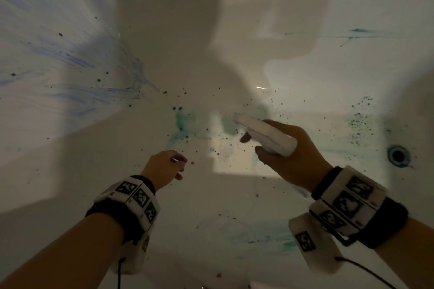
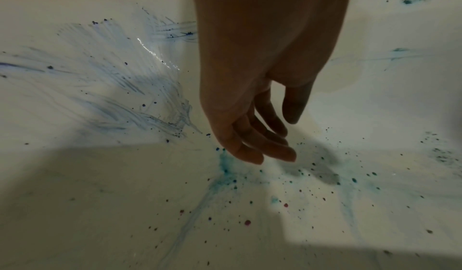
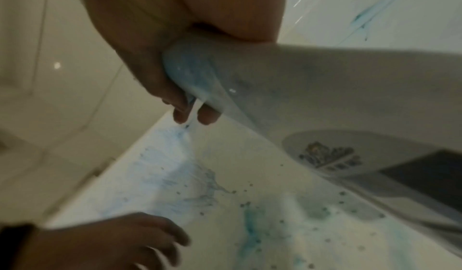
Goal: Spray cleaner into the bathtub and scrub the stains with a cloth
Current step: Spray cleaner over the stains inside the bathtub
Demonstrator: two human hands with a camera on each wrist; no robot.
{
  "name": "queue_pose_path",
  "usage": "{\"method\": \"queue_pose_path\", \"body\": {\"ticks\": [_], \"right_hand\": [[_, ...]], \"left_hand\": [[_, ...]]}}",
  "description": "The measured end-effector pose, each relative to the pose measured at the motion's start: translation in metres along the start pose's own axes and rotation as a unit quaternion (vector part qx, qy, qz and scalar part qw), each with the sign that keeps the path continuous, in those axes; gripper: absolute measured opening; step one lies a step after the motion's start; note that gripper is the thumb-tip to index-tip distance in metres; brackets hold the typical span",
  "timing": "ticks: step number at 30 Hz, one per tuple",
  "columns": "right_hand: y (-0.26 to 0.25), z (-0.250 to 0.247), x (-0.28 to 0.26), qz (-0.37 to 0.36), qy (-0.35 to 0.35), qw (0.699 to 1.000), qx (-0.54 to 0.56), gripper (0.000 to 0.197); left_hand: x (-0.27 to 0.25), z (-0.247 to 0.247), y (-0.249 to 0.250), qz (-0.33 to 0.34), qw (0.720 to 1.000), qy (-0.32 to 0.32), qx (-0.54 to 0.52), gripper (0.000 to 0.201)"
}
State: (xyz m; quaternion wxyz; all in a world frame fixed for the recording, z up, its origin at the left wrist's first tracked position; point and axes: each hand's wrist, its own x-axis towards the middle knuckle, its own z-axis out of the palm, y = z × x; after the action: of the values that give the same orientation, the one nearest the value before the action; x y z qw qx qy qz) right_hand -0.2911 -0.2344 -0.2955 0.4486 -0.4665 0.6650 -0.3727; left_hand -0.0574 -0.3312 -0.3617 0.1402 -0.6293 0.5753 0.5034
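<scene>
our right hand point(image 1: 291, 152) grips the white spray bottle point(image 1: 265, 134) over the tub floor point(image 1: 211, 206), its nozzle aimed at the teal stain point(image 1: 182, 122). our left hand point(image 1: 164, 168) hangs beside it, fingers loose and holding nothing. blue smears point(image 1: 58, 54) streak the left wall; the drain point(image 1: 398, 155) sits far right.

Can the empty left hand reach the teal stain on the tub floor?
Probably yes. The left hand hangs open, holding nothing, with its fingertips just above the smeared teal stain on the white bathtub floor. Nothing lies between them.
</scene>
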Motion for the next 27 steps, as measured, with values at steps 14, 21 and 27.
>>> {"method": "queue_pose_path", "body": {"ticks": [14,21,27], "right_hand": [[0.043,-0.019,-0.027,0.220,-0.210,0.953,0.004,0.031],[0.059,0.009,-0.042,0.284,-0.473,0.802,-0.228,0.036],[0.052,0.008,-0.044,0.269,-0.416,0.809,-0.316,0.028]], "left_hand": [[-0.007,-0.005,-0.011,-0.009,1.000,-0.002,0.023,0.017],[-0.011,-0.001,-0.015,-0.007,0.999,-0.013,0.043,0.014],[-0.015,0.004,-0.013,-0.002,0.999,-0.021,0.039,0.013]]}}
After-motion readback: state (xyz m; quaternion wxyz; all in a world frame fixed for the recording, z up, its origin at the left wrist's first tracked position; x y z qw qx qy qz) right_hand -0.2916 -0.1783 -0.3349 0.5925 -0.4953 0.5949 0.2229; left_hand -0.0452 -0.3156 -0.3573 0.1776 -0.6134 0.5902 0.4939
